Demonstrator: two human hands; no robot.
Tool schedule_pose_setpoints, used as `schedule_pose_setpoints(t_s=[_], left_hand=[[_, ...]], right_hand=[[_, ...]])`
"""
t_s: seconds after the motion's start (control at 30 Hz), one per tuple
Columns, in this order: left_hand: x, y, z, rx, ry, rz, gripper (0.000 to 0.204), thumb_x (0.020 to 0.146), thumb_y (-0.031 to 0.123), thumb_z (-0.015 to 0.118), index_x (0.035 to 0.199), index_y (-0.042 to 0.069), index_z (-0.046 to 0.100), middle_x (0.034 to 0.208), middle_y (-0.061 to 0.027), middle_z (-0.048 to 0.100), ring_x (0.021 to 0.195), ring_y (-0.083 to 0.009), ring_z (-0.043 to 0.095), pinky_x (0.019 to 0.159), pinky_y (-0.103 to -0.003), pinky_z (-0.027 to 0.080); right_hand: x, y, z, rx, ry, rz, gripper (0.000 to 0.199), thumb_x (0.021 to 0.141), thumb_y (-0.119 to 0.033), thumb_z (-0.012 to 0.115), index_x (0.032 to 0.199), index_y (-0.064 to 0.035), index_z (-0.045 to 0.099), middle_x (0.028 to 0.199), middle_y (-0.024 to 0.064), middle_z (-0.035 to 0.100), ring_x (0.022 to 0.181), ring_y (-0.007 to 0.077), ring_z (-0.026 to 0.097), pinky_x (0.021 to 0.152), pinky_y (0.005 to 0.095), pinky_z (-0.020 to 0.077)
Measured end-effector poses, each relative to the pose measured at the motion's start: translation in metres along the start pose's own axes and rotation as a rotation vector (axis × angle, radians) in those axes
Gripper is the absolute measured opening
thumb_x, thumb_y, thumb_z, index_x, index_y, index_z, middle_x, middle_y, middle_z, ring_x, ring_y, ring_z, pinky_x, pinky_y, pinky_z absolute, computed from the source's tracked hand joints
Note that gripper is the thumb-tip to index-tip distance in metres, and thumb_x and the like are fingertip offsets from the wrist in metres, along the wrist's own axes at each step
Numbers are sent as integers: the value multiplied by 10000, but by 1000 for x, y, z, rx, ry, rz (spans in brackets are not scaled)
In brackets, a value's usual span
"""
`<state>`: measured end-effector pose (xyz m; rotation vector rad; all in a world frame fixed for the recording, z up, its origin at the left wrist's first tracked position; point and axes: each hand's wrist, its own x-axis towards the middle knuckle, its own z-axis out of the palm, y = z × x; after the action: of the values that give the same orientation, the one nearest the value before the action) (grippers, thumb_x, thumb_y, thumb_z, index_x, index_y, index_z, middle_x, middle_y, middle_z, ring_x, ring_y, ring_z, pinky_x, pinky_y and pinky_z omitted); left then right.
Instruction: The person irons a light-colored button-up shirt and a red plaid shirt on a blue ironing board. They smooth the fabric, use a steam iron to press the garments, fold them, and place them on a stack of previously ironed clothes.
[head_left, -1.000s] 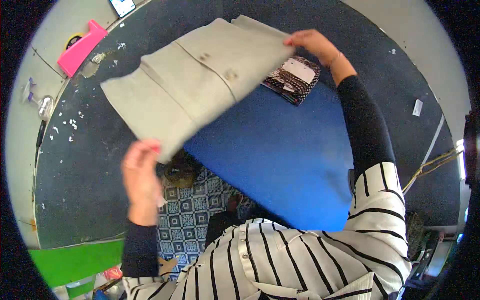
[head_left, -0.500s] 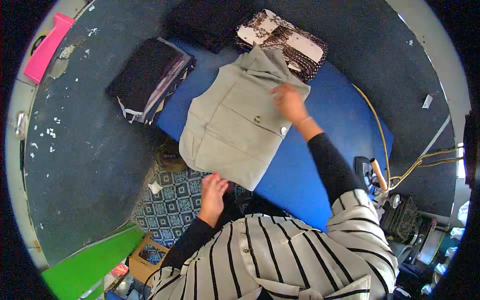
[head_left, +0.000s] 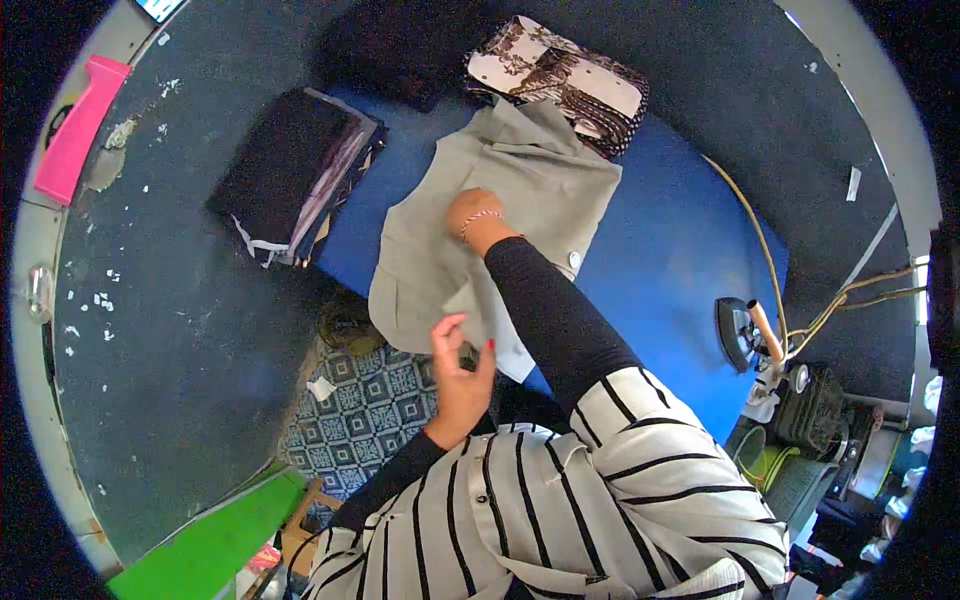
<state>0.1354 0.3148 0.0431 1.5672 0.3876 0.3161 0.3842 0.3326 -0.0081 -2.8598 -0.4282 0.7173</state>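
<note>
Pale grey garment, blue surface, white shirt striped black (plain black undersleeves)

A folded stack of dark cloth lies at the left edge of the blue desk, and a folded stack of brown-and-white patterned cloth at its far edge. An iron with a wooden handle sits at the right, near a yellowish cord. Further left are a pink object, loose white scraps and a green panel.

Garment partly hidden under right forearm
</note>
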Motion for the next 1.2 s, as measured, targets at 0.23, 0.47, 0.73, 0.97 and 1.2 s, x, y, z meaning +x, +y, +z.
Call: schedule_pose_setpoints(t_s=[0.23, 0.47, 0.73, 0.97, 1.2], left_hand=[[1, 22, 51, 212, -246, 472, 440, 769, -16, 636, 1187, 55, 517, 1032, -138, 604, 939, -312, 597, 956, -431, 438], [-32, 13, 129, 314, -998, 848, 588, 739, 0, 631, 1293, 134, 487, 949, -110, 588, 916, -320, 590, 1022, -496, 404], [-67, -95, 136, 745, -1162, 1064, 651, 766, 118, 616, 1387, 173, 429, 1258, -96, 515, 1223, -278, 450, 1085, -520, 293], [-63, -53, 158, 1038, -1357, 706, 861, 685, 228, 724, 1451, 328, 344, 1574, -49, 167, 1454, -258, 130, 1109, -623, 127], [-60, -56, 159, 1013, -1388, 749, 871, 698, 278, 723, 1460, 347, 308, 1576, -70, 154, 1439, -293, 181, 1086, -662, 130]], right_hand=[[-27, 65, -52, 183, 185, -20, 394, 796, -333, 659, 1005, 0, 684, 995, 187, 689, 921, 311, 671, 808, 400, 528], [-204, 325, -55, 1298, 454, 269, 272, 827, -251, 569, 981, -40, 643, 731, 4, 618, 567, 171, 557, 554, 335, 469], [-243, 384, 71, 1219, 469, 639, 455, 801, -335, 681, 1107, -1, 639, 910, 102, 685, 776, 216, 633, 690, 341, 495], [-225, 383, 6, 354, 541, 633, 474, 753, -318, 728, 1130, -83, 564, 1074, 152, 645, 975, 336, 625, 835, 415, 510], [-105, 437, -27, -56, 657, 468, 360, 818, -281, 656, 1139, -136, 580, 1108, 107, 629, 1061, 297, 580, 862, 507, 468]])
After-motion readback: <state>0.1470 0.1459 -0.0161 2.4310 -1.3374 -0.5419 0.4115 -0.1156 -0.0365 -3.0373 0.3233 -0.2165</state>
